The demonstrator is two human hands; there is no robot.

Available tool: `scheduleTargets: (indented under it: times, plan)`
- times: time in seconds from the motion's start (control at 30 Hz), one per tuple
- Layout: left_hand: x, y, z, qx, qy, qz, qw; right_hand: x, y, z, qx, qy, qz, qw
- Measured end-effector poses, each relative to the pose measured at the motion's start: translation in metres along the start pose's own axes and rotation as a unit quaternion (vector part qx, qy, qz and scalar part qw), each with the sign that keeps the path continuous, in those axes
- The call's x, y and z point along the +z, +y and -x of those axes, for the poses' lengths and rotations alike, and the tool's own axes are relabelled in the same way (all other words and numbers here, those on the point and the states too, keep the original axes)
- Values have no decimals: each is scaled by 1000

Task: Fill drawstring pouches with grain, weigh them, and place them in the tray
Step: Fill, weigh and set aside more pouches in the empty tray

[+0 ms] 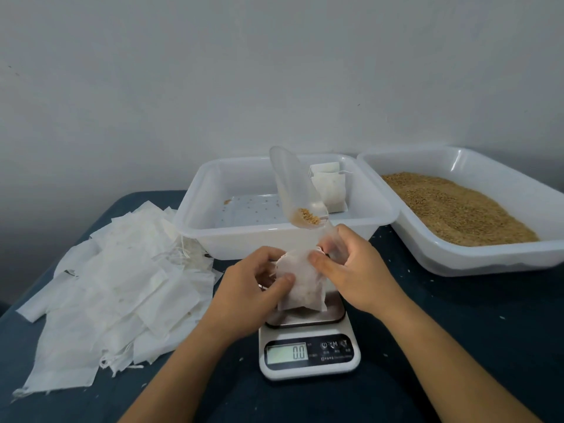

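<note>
Pouch (302,288), white, part-filled, upright over the scale (308,346), pinched in both my grips; display reads 0.0. Clear scoop (297,190) holds a little grain (308,216). Two filled pouches (331,187) lean in the tray (287,236). Grain bin (476,257) right.

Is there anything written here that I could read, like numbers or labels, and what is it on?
"0.0" on the display of the kitchen scale.
"M" on the middle button of the scale.
Small print under the buttons: too small to read.
Nothing else carries writing.
</note>
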State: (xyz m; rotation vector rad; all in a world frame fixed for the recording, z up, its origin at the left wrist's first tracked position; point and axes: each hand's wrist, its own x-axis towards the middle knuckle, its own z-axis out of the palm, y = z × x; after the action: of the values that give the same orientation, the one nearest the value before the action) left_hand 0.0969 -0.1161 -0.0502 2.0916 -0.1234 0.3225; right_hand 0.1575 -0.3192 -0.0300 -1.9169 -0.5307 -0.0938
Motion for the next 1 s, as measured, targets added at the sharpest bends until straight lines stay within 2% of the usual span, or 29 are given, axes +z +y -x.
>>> scheduleTargets:
  times: [0.2, 0.33, 0.47, 0.67, 0.83, 1.0]
  plan:
    - [3, -1, -3, 18, 67, -153, 986, 2, 8, -4, 32, 2, 50, 998]
    - [1, -6, -5, 1, 77, -182, 980, 0, 12, -6, 56, 13, 24, 998]
    - [-4, -11, -8, -43, 84, -140, 986, -3, 11, -6, 30, 57, 33, 997]
    - [-17, -20, -15, -134, 163, -55, 976, -9, 7, -6, 9, 114, 44, 992]
    - [-27, -28, -20, -162, 230, -1, 960, -19, 8, -7, 12, 158, 50, 986]
    - [-29, -31, -22, -176, 244, 30, 953, -25, 11, -7, 14, 181, 47, 982]
